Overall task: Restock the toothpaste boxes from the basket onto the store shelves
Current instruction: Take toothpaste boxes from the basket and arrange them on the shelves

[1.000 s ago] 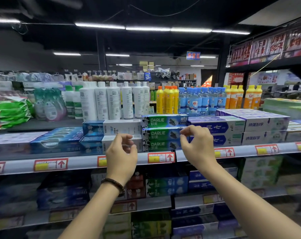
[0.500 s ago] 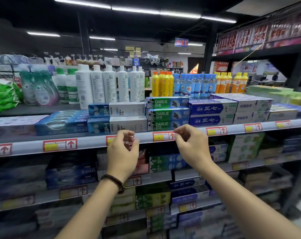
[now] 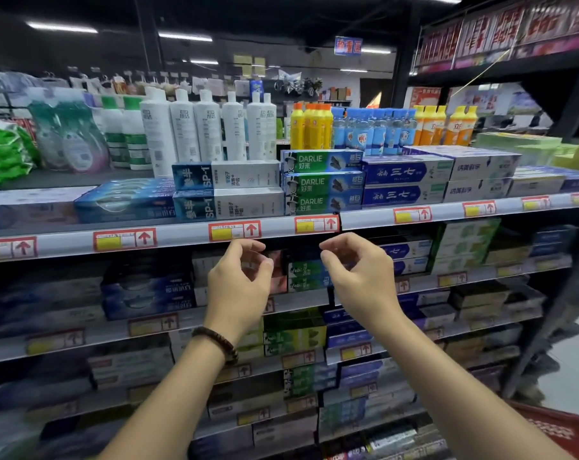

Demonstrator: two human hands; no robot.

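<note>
Three green Darlie toothpaste boxes lie stacked on the top toothpaste shelf, between white-and-blue SP-1 boxes and blue boxes. My left hand hangs below the shelf edge with loosely curled fingers and holds nothing. My right hand hovers beside it, also loosely curled with nothing in it. Both hands are apart from the boxes. A corner of the red basket shows at the bottom right.
Bottles of shampoo and cleaner stand behind the toothpaste. Lower shelves hold several more rows of toothpaste boxes. A dark shelf post rises at the right, with floor beyond it.
Both hands have dropped from the Darlie stack to below the shelf edge, holding nothing. The view has tilted down, and the red basket has come into sight.
</note>
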